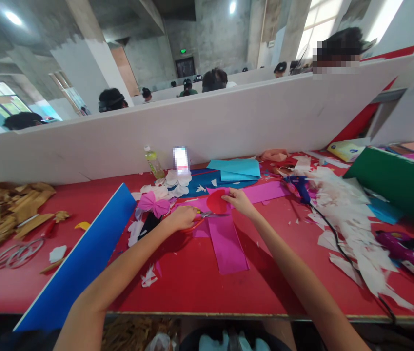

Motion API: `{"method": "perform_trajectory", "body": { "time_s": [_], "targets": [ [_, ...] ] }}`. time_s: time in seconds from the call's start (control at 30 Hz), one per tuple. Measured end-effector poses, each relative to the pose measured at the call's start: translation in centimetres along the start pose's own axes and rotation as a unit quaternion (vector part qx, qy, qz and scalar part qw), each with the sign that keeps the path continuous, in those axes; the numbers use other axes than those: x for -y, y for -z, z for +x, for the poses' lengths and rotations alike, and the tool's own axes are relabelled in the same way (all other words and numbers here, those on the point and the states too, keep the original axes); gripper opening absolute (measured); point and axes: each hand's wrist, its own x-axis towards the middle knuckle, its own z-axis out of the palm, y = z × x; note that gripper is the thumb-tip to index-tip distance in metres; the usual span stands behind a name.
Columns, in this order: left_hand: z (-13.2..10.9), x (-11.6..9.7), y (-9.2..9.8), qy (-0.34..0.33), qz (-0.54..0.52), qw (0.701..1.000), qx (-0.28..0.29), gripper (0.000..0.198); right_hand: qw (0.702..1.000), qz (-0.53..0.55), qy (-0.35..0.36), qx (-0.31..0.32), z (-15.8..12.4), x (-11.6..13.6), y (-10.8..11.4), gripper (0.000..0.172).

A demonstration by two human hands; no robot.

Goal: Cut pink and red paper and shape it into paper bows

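My left hand [184, 218] is closed around the handles of a pair of scissors [207, 214], whose metal blades point right. The blades lie against the lower edge of a rounded red piece of paper [215, 202]. The upper right edge of that piece is pinched in the fingers of my right hand [237, 201]. Beneath it, a magenta paper strip [228, 248] lies on the red table. Left of the scissors sits a pink paper flower [154, 204], with pale petal-shaped pieces [178, 181] behind it.
A blue board [82, 253] stands on the left and a green one [397, 187] on the right. White paper scraps [342, 214] surround a blue glue gun [300, 187]. At the back are a bottle [154, 163], a lit phone [181, 160] and turquoise paper [239, 169], before a white partition [199, 124].
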Motion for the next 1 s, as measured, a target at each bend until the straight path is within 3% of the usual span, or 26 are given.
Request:
{"method": "perform_trajectory", "body": {
  "time_s": [0.6,1.0],
  "targets": [
    [0.50,0.10,-0.24,-0.009,0.017,1.000,0.007,0.027,0.999,-0.042,0.022,-0.018,0.30,-0.65,0.08,0.027],
    [0.03,-0.34,0.37,-0.029,0.046,0.998,0.017,0.029,1.000,0.001,0.000,-0.010,0.00,0.18,0.07,0.021]
  ]
}}
